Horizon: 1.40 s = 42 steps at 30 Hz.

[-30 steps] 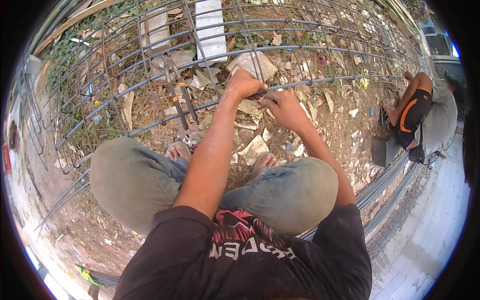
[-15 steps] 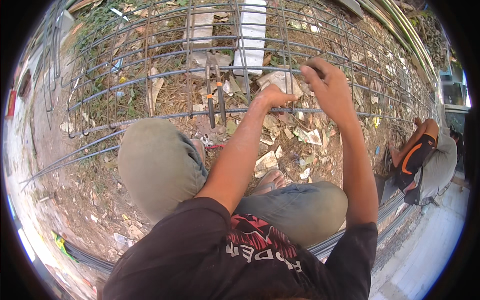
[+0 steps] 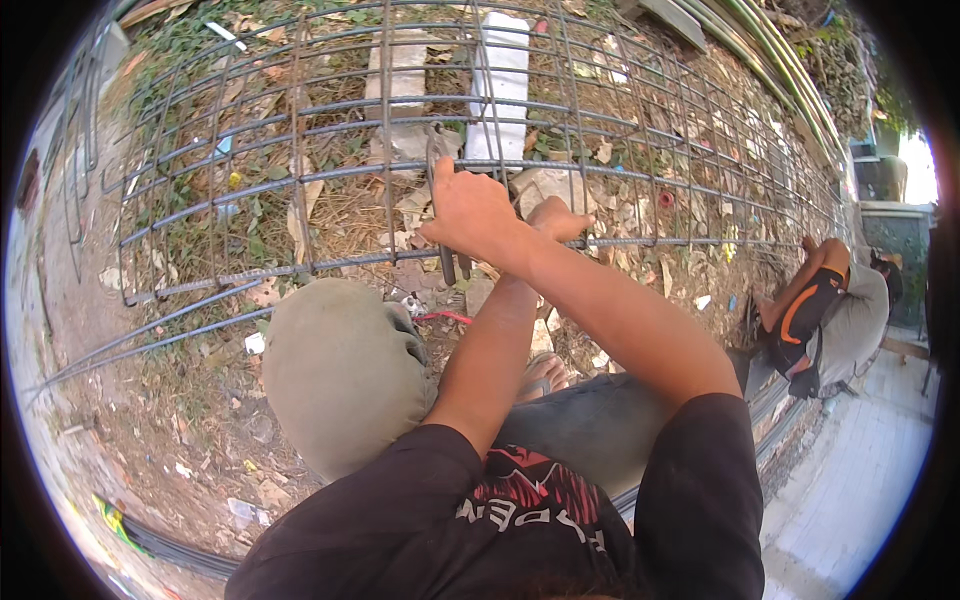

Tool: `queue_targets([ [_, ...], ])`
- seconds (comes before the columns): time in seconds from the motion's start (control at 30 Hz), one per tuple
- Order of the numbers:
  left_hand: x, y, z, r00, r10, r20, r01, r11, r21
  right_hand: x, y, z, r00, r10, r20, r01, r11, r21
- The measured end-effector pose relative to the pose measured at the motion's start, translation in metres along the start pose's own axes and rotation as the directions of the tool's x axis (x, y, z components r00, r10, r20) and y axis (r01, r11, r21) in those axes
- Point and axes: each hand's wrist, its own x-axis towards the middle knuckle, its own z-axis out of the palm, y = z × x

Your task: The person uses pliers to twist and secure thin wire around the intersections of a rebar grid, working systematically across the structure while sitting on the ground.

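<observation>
Head view shows the right grip [image 3: 470, 213] over two dark handles [image 3: 447, 266].

– What does everything lie on?
– Bare brown ground [image 3: 165, 395], with dry straw [image 3: 345, 215] strewn over much of it.
– Anything growing?
– Low green plants [image 3: 150, 85], toward the upper left.
– And the pale pieces near the top?
– A white block [image 3: 510, 135], and just left of it a grey slab [image 3: 408, 75].
– Does the steel mesh [image 3: 640, 241] rest on them?
– It passes over both; I can't tell whether it touches.
– What about smaller stuff?
– A red strip [image 3: 447, 316] near the middle, a blue scrap [image 3: 222, 146] among the greenery, and a clear plastic piece [image 3: 245, 511] at the lower left, plus pale broken bits scattered around.
</observation>
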Motion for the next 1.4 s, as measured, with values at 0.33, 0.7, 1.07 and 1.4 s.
queue_targets([
  [0.33, 0.028, -0.021, 0.009, 0.978, 0.072, 0.195, -0.055, 0.994, -0.091, -0.090, 0.071, -0.140, 0.985, 0.173, -0.015, -0.100, 0.638, 0.763],
  [0.7, 0.017, -0.009, -0.008, 0.999, 0.034, -0.025, -0.035, 0.999, -0.041, -0.209, 0.162, -0.109, 0.896, 0.333, 0.294, -0.253, 0.927, -0.277],
  [1.07, 0.010, -0.001, -0.016, 0.991, -0.017, 0.130, 0.031, 0.994, -0.107, -0.206, 0.165, -0.081, 0.902, 0.284, 0.326, -0.205, 0.945, -0.256],
  [1.4, 0.007, -0.002, -0.018, 0.991, -0.033, 0.126, 0.050, 0.990, -0.132, -0.199, 0.152, -0.079, 0.918, 0.258, 0.302, -0.161, 0.936, -0.312],
])
